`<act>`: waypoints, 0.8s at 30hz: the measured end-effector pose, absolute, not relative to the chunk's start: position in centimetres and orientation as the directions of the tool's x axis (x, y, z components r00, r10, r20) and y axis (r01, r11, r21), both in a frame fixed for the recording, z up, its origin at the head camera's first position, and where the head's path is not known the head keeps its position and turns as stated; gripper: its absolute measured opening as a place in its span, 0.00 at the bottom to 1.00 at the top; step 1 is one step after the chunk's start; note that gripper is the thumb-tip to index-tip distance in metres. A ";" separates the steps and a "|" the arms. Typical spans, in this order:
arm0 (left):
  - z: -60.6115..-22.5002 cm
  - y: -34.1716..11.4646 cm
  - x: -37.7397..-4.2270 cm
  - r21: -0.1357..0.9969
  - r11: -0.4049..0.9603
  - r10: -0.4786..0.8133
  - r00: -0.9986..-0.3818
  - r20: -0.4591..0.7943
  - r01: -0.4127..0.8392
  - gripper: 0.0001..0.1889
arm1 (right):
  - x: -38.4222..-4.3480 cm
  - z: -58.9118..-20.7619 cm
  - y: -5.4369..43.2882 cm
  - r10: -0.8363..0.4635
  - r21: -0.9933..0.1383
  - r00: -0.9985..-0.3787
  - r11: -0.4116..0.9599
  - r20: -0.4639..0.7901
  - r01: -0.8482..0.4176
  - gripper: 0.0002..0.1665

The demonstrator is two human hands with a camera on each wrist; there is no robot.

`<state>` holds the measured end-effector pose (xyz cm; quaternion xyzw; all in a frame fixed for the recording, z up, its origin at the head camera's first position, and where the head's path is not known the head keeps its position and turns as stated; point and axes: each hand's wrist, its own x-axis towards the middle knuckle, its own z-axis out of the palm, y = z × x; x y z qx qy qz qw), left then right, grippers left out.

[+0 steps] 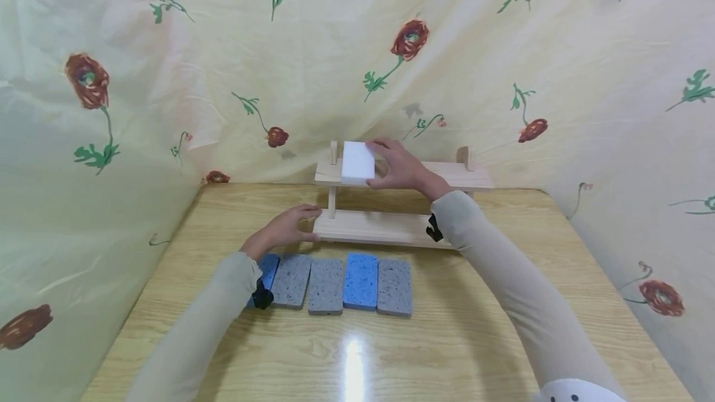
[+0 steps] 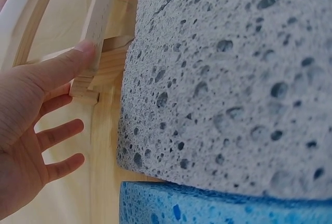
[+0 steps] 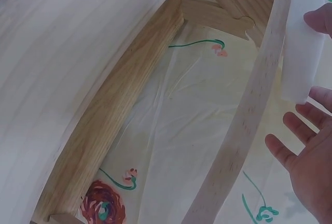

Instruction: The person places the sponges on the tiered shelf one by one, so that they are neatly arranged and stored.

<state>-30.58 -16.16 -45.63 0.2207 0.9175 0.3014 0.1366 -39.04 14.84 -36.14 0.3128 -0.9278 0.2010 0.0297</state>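
My right hand [image 1: 398,167] pinches a white rectangular block, like a melamine sponge [image 1: 357,163], between thumb and fingers. The block is at the left part of the upper board of a two-tier wooden shelf [image 1: 380,228]; whether it touches the board, I cannot tell. At the lower board's left end, my left hand [image 1: 286,227] holds the edge, its thumb on one face and a finger behind; the other fingers spread out in the left wrist view. Before the shelf lie a blue sponge [image 1: 360,281], grey sponges [image 1: 326,286] and another blue sponge [image 1: 269,268] partly under my left wrist.
A wood-grain table [image 1: 447,352] carries everything. Flowered cloth [image 1: 313,67] hangs behind the shelf and on both sides. Small upright end pieces [image 1: 466,157] stand on the upper board. The sponges lie in a row close to the shelf's front.
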 end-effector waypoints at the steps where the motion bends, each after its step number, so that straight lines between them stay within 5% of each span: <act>1: -45.6 -16.2 -30.6 0.616 0.720 0.486 -0.866 -0.118 0.320 0.41 | -39.1 -36.1 14.8 -0.568 -0.351 -0.803 0.726 0.179 -0.592 0.58; 24: -45.7 -16.2 -30.6 0.618 0.719 0.487 -0.864 -0.122 0.318 0.41 | -39.7 -36.8 14.7 -0.569 -0.416 -0.810 0.708 0.142 -0.571 0.56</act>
